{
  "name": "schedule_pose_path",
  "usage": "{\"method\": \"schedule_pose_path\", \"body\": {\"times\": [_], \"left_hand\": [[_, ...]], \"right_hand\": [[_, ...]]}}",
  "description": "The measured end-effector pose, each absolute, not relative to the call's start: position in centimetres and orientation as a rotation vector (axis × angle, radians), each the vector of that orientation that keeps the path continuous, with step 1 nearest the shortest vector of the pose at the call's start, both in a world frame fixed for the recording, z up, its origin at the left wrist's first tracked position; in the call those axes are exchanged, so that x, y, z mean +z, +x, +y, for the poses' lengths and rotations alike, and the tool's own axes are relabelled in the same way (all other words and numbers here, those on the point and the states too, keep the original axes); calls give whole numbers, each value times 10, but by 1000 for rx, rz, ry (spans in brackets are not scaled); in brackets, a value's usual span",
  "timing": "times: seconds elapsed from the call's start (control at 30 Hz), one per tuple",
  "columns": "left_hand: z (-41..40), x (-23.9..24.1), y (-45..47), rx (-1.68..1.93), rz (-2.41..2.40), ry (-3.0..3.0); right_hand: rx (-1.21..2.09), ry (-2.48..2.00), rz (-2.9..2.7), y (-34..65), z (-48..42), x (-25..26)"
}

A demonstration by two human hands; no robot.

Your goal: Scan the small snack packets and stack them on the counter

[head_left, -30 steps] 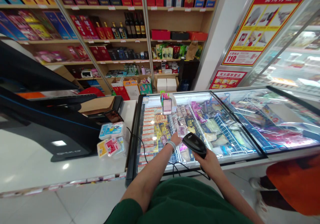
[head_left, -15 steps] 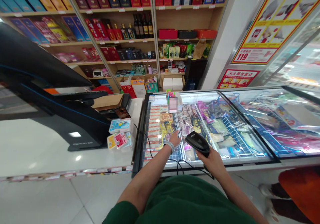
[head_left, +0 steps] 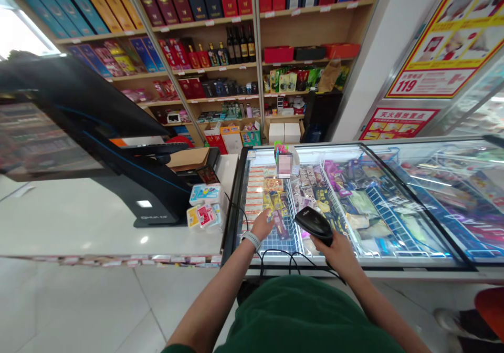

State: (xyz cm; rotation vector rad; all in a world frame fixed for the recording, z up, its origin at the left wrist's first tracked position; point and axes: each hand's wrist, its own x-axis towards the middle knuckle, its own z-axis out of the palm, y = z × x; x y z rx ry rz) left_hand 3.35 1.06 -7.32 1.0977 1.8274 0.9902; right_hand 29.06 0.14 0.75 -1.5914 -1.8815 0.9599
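Observation:
A black handheld barcode scanner (head_left: 314, 224) is gripped in my right hand (head_left: 334, 247), its head tilted up and to the left above the chest freezer. Its thin black cable (head_left: 275, 250) loops along the freezer's near edge. My left hand (head_left: 263, 226), with a pale watch band at the wrist, is over the left end of the glass-topped freezer (head_left: 252, 156). Its fingers point forward and slightly apart, with nothing visible in them. Yellow packs (head_left: 275, 201) of frozen goods lie beneath the glass near it. A small pinkish card (head_left: 284, 165) stands at the freezer's far side.
Left of the freezer, a white counter (head_left: 94, 232) bears a black point-of-sale terminal (head_left: 157, 195), several small colourful packs (head_left: 205, 214) and an open cardboard box (head_left: 189, 157). Shelves with boxed goods and bottles (head_left: 240, 43) line the back. Another person (head_left: 490, 311) stands at right.
The view has swung left, so the surroundings shift right. My left hand has moved left across the freezer, away from the scanner. My right hand keeps the scanner over the glass.

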Motion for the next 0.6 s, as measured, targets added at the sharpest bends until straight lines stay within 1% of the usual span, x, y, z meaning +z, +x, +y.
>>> {"method": "schedule_pose_path", "body": {"times": [0.2,0.43,0.5,0.6], "left_hand": [[-21,-51,-4,1136,1916,1120],[-50,-12,-49,1306,2113,1172],[-59,-4,-67,1255,2359,1372],[-67,-5,-100,947,2612,1585]], "right_hand": [[963,-1575,-1898,280,3,9],[1014,-1504,-1895,268,3,17],[1043,-1471,-1883,266,2,17],[1097,-1439,-1864,264,1,18]]}}
